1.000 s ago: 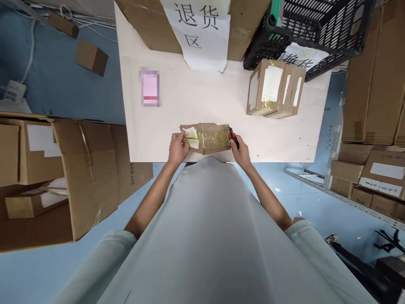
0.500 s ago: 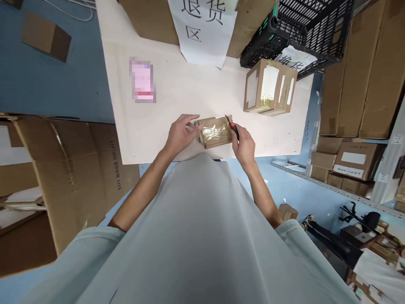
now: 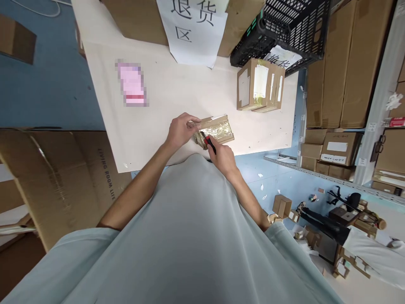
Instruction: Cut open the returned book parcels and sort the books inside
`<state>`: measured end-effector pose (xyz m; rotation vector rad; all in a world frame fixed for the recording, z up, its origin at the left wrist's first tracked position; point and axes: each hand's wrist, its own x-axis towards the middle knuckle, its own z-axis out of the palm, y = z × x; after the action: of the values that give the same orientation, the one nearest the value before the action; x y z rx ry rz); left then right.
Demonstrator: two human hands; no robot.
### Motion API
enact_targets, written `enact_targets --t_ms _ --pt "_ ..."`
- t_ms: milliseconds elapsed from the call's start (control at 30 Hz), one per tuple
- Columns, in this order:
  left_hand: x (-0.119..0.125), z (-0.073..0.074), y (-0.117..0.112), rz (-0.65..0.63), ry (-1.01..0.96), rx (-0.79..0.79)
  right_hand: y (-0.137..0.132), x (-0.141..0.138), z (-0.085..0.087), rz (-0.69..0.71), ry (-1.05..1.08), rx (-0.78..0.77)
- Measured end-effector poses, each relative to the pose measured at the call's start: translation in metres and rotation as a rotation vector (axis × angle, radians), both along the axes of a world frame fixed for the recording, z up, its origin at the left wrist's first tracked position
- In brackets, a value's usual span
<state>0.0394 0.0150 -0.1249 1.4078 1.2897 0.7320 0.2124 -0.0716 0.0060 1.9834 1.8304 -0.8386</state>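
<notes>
A small flat cardboard box, wrapped in shiny clear tape, lies near the front edge of the white table. My left hand grips its left end, fingers on the top and thumb by the near side. Closed around a black and red utility knife, my right hand is at the box's near left corner. The knife's tip points up and left, at the taped left end close to my left fingers. Whether the blade has entered the tape is too small to tell.
Taped cardboard boxes with labels stand at the table's right, before a black plastic crate. A paper sign hangs on a large carton behind. A blurred pink item lies left. Another person's legs show lower right.
My right hand has carried the knife from the box's right end to its left end. The box has turned slightly, and my left hand has closed onto its left end. The camera view has shifted.
</notes>
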Motion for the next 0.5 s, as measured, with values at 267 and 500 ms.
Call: enact_targets --t_ms 267,500 --pt "0.002 -0.006 0.001 0.05 -0.023 0.004 0.023 -0.018 0.015 0.03 -0.033 -0.082" --pt "0.0 -0.011 0.002 0.117 0.05 0.009 0.01 -0.026 0.012 0.061 -0.101 -0.168"
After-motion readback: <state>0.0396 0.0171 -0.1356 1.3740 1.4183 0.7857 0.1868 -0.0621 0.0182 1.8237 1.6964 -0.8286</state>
